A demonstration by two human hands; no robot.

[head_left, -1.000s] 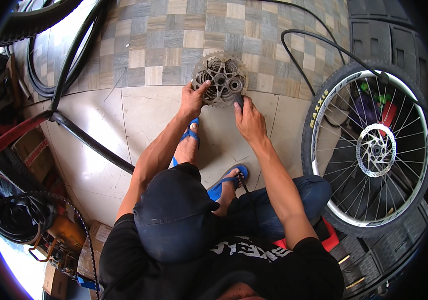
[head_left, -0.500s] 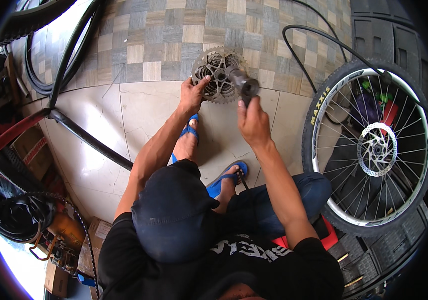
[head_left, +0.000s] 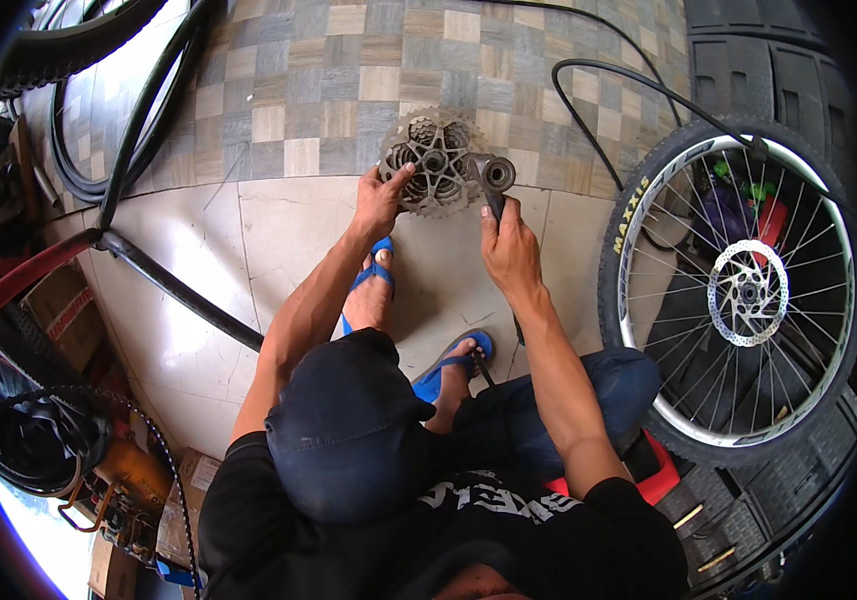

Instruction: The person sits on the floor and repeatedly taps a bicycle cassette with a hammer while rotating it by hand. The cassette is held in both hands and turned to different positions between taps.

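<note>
One wheel [head_left: 748, 293] fills the right of the frame. Left of it, a dark tool [head_left: 495, 180] overlaps the right edge of the cassette [head_left: 432, 162] at upper centre; contact is unclear. The left hand [head_left: 379, 203] pinches the cassette's lower-left edge; the right hand [head_left: 511, 245] wraps the tool's handle.

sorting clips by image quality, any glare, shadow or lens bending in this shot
Head view: glare whitens the pale tiles at left; head view: a soft shadow lies beside the left foot; head view: the patterned floor has a bowed edge, corners black; head view: the cassette in the left hand looks fairly sharp.
</note>
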